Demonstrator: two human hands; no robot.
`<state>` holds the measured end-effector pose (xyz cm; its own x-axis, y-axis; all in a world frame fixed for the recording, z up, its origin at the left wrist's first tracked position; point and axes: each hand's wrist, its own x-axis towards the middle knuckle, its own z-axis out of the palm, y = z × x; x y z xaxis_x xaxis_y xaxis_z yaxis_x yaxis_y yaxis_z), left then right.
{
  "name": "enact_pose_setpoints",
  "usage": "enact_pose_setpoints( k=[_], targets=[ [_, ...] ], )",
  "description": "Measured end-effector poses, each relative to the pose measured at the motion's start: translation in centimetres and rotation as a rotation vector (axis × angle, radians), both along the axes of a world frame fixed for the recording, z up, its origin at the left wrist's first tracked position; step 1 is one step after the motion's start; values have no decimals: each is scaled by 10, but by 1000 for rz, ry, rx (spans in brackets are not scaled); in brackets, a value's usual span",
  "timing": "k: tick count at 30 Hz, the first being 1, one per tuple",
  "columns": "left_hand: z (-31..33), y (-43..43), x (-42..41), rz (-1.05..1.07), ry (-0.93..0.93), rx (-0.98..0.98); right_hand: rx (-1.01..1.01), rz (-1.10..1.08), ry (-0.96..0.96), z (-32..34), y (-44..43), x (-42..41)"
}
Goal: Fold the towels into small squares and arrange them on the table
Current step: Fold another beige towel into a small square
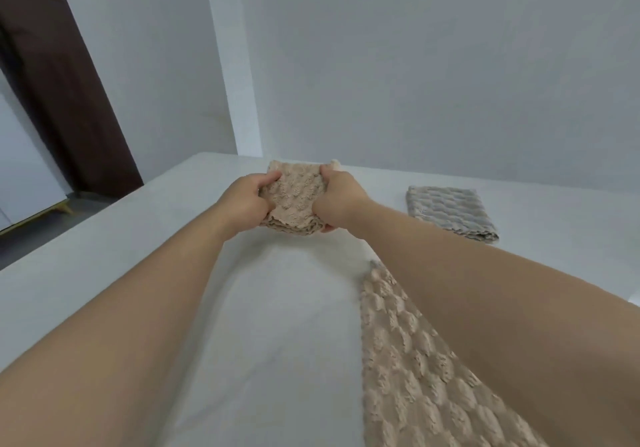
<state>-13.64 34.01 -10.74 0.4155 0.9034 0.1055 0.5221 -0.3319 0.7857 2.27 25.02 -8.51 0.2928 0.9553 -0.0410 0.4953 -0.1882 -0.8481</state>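
**Beige square held in both hands, ready to be set down**

At the far left a dark brown panel (59, 76) runs down the wall; beside it begins the white table (138, 256), which fills the lower view. The left hand (247, 200) grips the left edge of the folded beige towel (294, 197), thumb on top and fingers curled beneath; the towel is a thick, layered square held at the far middle of the table (whether its underside touches the surface, I cannot tell). The right hand (341, 197) pinches the opposite edge in the same way, so the bundle is held from both sides.

Further right and nearer, a second beige towel (408, 360) lies spread out under the right forearm, not yet folded; beyond it a grey towel (450, 211) sits folded flat on the table, well apart from the beige square.

The step appears to be placing the finished square; to do it well, lower it level so the layers do not slide, keep its edges parallel to the grey towel's, release both sides together, then press the top flat; the loose scalloped layers at the near edge look likely to splay.
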Motion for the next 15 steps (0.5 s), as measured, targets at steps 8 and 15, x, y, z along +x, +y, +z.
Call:
enact_pose_setpoints(
  k=[8,15],
  targets=[
    [-18,88,-6,72,137,9,-42,13,-16,-27,102,-14],
    [-19,126,-15,122,198,-11,-57,61,-33,-38,141,-20]
  ],
)
